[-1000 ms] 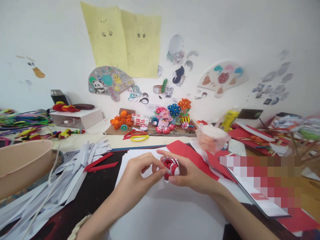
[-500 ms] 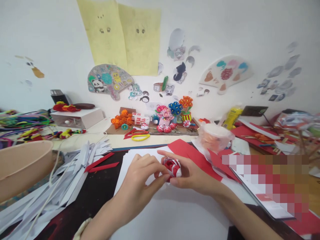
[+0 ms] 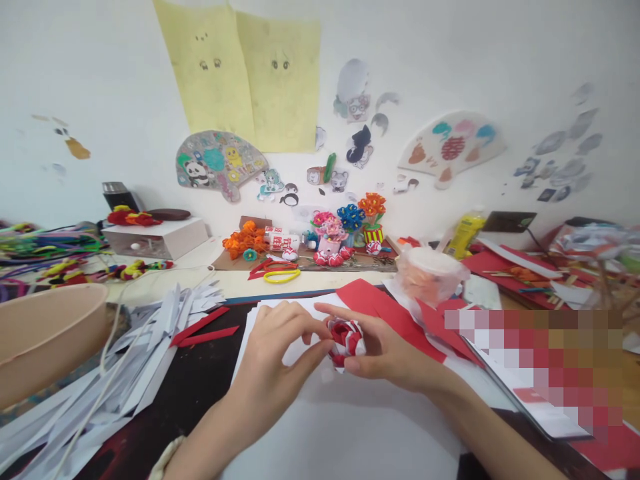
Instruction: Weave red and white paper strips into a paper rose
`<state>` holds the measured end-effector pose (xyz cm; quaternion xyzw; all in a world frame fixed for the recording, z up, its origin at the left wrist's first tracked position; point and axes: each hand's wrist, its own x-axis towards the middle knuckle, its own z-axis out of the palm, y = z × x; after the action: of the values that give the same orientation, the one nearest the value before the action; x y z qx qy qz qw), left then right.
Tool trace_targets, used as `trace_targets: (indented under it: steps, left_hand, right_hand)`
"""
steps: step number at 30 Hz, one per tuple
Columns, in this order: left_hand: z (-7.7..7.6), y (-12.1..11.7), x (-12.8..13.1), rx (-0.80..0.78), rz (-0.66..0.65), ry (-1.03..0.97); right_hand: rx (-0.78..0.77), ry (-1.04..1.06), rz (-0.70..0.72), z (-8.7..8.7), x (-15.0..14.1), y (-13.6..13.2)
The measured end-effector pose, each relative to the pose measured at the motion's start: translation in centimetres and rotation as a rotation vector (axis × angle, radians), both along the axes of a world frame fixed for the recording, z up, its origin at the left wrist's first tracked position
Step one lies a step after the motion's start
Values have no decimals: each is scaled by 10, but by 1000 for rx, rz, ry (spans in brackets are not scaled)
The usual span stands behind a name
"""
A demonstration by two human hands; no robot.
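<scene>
A small red and white folded-paper flower [image 3: 347, 339] is held above the stack of white paper [image 3: 345, 433], its hollow centre tilted up toward me. My right hand [image 3: 387, 350] grips it from the right, thumb below and forefinger stretched over the far side. From the left, my left hand [image 3: 283, 343] pinches the flower's left edge between thumb and forefinger. The pinched bit is too small to make out. Red paper sheets [image 3: 380, 313] lie behind my right hand.
White paper strips [image 3: 150, 353] and two red strips [image 3: 207, 336] lie at left, beside a beige basin [image 3: 55, 333]. A wrapped tub [image 3: 433, 273] stands at back right. Craft flowers [image 3: 350, 220] stand by the wall. A tablet-like device [image 3: 540, 400], partly pixelated, lies at right.
The paper flower has turned slightly in my right hand. My left fingers reached over its near-left side, then drew back a little to its left edge. The view shifted slightly.
</scene>
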<state>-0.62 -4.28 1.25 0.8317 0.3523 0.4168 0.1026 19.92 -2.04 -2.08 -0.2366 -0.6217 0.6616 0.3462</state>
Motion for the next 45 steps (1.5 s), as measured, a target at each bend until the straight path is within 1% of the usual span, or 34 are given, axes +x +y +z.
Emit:
trace_targets:
  steps: [7, 11, 16, 18, 19, 21, 24, 25, 27, 30, 35, 38, 42, 45]
  left_hand:
    - [-3, -1, 0, 122, -22, 68]
    - [-4, 0, -1, 292, -4, 120]
    - [-7, -1, 3, 492, 62, 204]
    - [-7, -1, 5, 547, 80, 217]
    - [-7, -1, 6, 536, 80, 210]
    - [-4, 0, 5, 417, 57, 161]
    - [1, 2, 2, 41, 4, 77]
    - [2, 2, 1, -55, -7, 40]
    - [4, 3, -1, -170, -38, -17]
    - [4, 4, 0, -230, -45, -35]
    - [6, 6, 2, -328, -80, -42]
    - [6, 5, 2, -325, -71, -23]
    - [4, 4, 1, -321, -51, -13]
    - [3, 4, 1, -334, -55, -28]
  right_hand:
    - [23, -71, -38, -2, 0, 1]
    - [53, -104, -61, -1, 0, 1]
    - [104, -149, -91, 1, 0, 1]
    - [114, -165, -103, 2, 1, 1]
    - [115, -171, -105, 2, 1, 1]
    - [110, -169, -100, 3, 1, 1]
    - [90, -135, -70, 3, 2, 1]
    - [81, -122, -61, 3, 1, 1]
    - [60, -99, -43, 3, 1, 1]
    - [48, -82, -31, 4, 1, 0]
    - [49, -119, -9, 8, 0, -1]
    - [36, -122, -11, 8, 1, -1]
    - [64, -176, -34, 6, 2, -1]
    - [70, -174, -28, 6, 1, 0]
